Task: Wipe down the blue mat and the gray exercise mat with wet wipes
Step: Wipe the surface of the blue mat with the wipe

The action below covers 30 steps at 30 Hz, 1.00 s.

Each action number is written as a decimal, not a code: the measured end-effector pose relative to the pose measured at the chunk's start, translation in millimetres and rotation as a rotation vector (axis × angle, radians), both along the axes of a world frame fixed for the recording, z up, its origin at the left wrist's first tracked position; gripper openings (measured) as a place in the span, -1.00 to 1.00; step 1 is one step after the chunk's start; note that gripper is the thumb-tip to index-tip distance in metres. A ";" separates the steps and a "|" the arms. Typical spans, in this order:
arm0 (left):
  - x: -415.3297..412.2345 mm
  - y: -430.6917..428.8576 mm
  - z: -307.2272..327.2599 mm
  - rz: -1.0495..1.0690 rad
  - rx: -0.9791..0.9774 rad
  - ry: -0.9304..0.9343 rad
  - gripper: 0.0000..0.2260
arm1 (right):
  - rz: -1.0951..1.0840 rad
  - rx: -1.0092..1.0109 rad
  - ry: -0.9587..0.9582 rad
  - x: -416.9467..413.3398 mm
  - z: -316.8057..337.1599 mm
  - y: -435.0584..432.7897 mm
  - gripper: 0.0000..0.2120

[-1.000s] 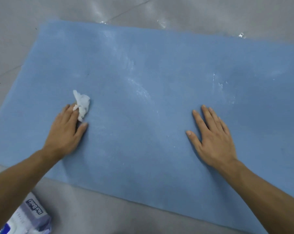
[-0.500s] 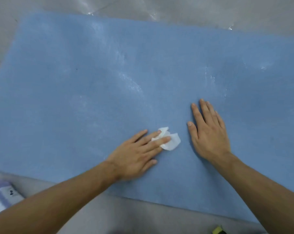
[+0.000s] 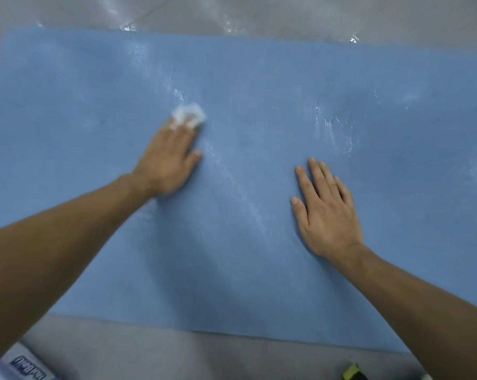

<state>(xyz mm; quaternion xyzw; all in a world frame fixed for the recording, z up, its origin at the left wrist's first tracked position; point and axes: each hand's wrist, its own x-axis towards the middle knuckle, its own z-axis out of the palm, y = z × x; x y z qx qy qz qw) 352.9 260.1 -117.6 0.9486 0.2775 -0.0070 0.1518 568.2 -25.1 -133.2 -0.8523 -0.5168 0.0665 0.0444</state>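
head view: the blue mat [image 3: 67, 138] lies flat on the gray floor [image 3: 232, 357] and fills most of the frame, its far edge along the top and its near edge along the bottom.

the person's left hand [image 3: 167, 160] is on the mat a little left of centre, palm down, fingers stretched forward. under the fingertips sits a bunched white wet wipe [image 3: 189, 116], pressed against the mat. the hand is released rather than clenched: straight fingers bear on the wipe and the thumb is spread to the right. hand and wipe are blurred, so the finer detail of the contact cannot be told.

the right hand [image 3: 327, 212] lies flat on the mat right of centre, nearer the body than the wipe. it is palm down, fingers straight and close together, thumb out to the left, released and grasping nothing. the two hands are apart, with bare mat between them. both forearms are bare and reach in from the lower corners.

shiny wet streaks [image 3: 333, 130] show on the mat beyond the right hand and in a diagonal line between the hands.

at the lower left corner, cut off by the frame, a white and blue wipe packet [image 3: 23, 371] with printed lettering lies on the floor, off the mat. at the bottom edge, right of centre, a small yellow and black object [image 3: 354, 373] sits on the floor; what it is cannot be told.
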 end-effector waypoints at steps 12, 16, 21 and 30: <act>-44.2 -87.2 -5.9 -0.224 0.081 0.018 -0.48 | -0.004 0.019 -0.009 -0.2 -0.7 0.2 -0.42; -32.4 20.3 -3.0 0.017 0.102 0.058 -0.45 | -0.009 0.005 -0.007 -1.0 1.2 0.8 -0.42; 0.8 107.0 -1.8 0.370 -0.062 0.120 -0.32 | -0.018 0.004 -0.005 -1.0 2.3 1.1 -0.41; 62.4 -24.2 -1.9 -0.345 -0.005 -0.004 -0.39 | -0.015 0.010 0.009 -0.4 2.2 0.7 -0.42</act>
